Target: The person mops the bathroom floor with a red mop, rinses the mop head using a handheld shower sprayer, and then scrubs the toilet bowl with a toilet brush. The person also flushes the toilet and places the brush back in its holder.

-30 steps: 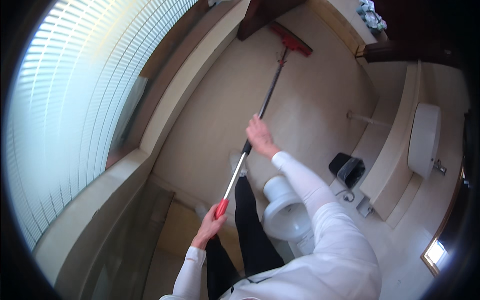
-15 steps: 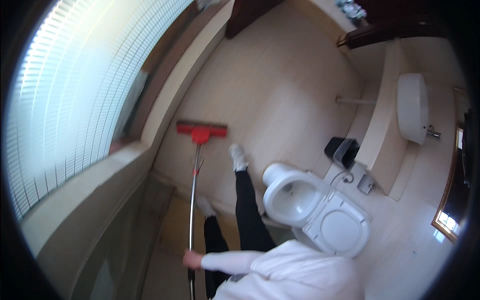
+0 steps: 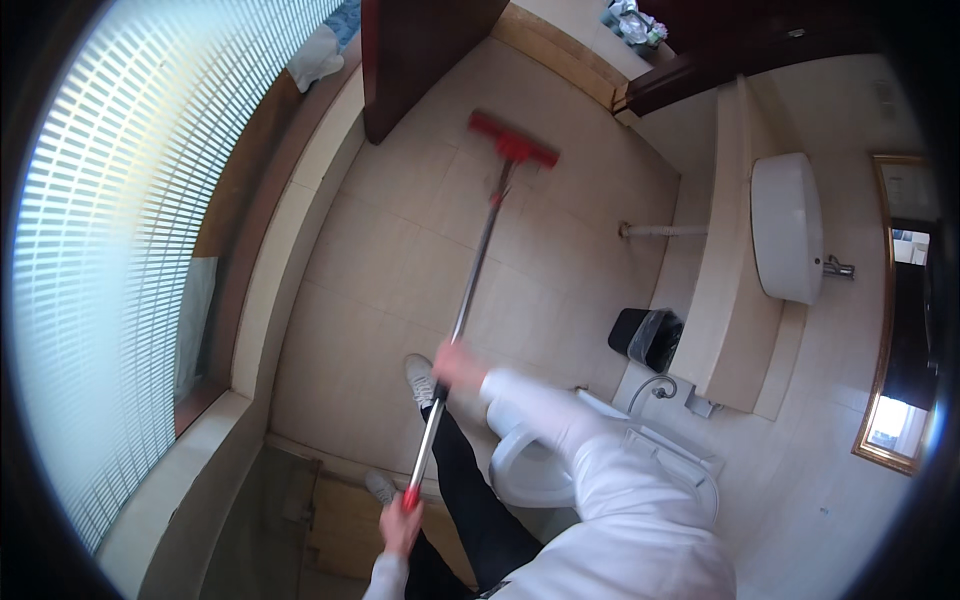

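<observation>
I judged the mop [image 3: 477, 270] light, stiff, best held where left fingers [image 3: 404, 516] and right fingers [image 3: 450, 364] gripped it, red head [image 3: 513, 147] beyond them.

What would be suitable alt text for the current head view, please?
A person in a white top holds a long-handled, red-headed floor tool over a pale tiled floor, left grip on the red handle end, blurred right grip farther up the pole. To the right are a white toilet, partly hidden by the right arm, a black bin and a white washbasin.
</observation>
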`<state>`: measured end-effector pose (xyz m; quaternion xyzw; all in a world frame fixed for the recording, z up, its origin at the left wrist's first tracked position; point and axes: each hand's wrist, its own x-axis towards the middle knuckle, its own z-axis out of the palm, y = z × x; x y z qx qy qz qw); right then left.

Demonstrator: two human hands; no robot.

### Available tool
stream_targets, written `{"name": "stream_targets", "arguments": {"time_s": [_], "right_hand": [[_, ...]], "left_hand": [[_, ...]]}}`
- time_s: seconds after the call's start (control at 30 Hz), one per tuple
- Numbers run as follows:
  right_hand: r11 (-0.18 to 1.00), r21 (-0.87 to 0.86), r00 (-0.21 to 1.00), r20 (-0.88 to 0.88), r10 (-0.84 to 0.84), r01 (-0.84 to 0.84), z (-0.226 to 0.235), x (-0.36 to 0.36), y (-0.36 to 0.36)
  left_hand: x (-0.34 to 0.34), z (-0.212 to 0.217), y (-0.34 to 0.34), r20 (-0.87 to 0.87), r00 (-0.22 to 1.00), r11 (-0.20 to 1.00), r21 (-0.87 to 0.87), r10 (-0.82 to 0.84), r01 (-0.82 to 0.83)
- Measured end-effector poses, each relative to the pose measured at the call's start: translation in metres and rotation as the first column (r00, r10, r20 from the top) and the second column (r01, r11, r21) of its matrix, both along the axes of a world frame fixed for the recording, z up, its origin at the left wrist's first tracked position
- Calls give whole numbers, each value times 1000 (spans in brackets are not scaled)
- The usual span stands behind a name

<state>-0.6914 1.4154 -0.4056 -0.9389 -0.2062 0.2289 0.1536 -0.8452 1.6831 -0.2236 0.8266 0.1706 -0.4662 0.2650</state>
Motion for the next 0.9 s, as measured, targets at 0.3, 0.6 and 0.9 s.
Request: {"name": "stream_targets", "arguments": {"time_s": [0.3,0.6,0.9], "right_hand": [[689,-640,940,264,-217,339,56,219,-307],[882,-468,980,147,136,-52,-4,38,-109],[958,269,991,-54,120,-102,104,-235,227]], "left_hand": [[233,-23,-282,-135,991,625,-772,18,-117],[42,-22,-65,-47,998,894,-444,50,-66],[-213,163,208,-287,935,970,184,208,-159]]}}
